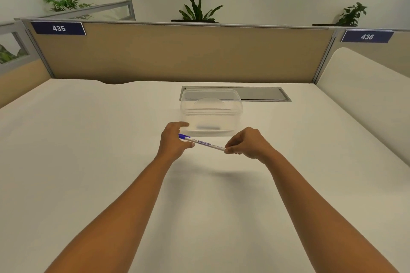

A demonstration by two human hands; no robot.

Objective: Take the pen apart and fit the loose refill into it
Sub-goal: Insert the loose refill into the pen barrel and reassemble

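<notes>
The white marker pen with a blue cap [205, 143] is held in the air above the white desk top [88, 150], just near of a clear plastic lidded box [211, 106]. It slants from its capped end at far left down to its bare white end at near right.

The right hand [246, 145] pinches the white end between curled fingertips [228, 148] and thumb. The left hand [174, 142] is spread wide at the other end. Its fingers reach towards the box wall and its thumb [188, 145] lies just under the barrel, with the blue cap in the gap between them. Whether the thumb touches the barrel cannot be told.

Along the barrel the words "WHITE BOARD" can be read, beside a blue band of print too blurred to read. On the tan partition [177, 51] at the far edge of the desk, one blue plate [58, 28] reads "435" and another [367, 36] reads "436".

A dark streak [207, 128] shows through the box wall, too blurred to identify. A grey recessed flap [264, 93] is set in the desk behind the box. Bare desk stretches to the left, to the right and towards the near edge.
</notes>
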